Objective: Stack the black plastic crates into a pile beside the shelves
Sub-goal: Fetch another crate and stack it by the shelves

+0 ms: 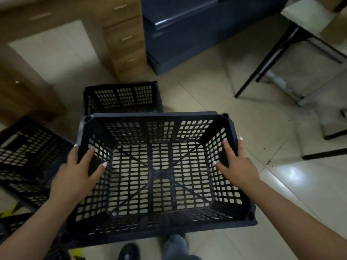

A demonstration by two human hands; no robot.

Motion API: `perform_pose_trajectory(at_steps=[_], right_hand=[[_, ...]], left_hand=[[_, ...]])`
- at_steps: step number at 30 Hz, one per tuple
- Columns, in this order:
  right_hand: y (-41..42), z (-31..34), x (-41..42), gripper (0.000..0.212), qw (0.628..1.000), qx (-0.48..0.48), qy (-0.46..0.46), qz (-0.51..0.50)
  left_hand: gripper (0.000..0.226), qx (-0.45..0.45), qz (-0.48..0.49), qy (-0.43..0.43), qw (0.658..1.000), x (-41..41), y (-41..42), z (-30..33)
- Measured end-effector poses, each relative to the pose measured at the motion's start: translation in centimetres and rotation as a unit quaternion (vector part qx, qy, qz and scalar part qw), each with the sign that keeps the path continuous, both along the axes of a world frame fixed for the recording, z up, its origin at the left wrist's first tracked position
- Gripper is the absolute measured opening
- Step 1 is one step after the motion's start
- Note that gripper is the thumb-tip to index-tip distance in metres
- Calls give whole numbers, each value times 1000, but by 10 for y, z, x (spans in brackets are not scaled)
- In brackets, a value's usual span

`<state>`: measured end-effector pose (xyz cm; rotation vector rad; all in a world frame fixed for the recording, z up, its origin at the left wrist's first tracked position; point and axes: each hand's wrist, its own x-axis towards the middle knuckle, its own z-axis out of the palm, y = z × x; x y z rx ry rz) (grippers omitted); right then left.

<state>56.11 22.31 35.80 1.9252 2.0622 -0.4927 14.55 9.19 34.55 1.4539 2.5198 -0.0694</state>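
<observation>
Black crate (161, 169) gripped by its side walls, left hand (75, 175) at nine o'clock, right hand (238, 166) at three.

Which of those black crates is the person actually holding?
The big crate in the middle, nearest the camera: the left hand and right hand grip its side walls. The crate behind it and the crate at left go untouched.
</observation>
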Motion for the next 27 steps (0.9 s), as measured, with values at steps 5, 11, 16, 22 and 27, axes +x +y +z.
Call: perform_pose_trajectory(at_steps=[5,11,16,22,27], right_hand=[[-28,20,-67,83,999,10,-4,37],[-92,33,-147,81,998,23,10,59],[-151,38,-211,80,994,15,32,104],[-195,23,-279,78,981,-20,40,191],[-224,7,-334,78,964,-50,29,259]], left_hand=[[79,32,73,7,997,-50,-57,26],[76,53,93,-11,994,-120,-148,53],[81,48,118,-20,992,-172,-235,63],[85,26,179,-4,984,-208,-333,69],[86,-20,254,-8,967,-229,-403,61]])
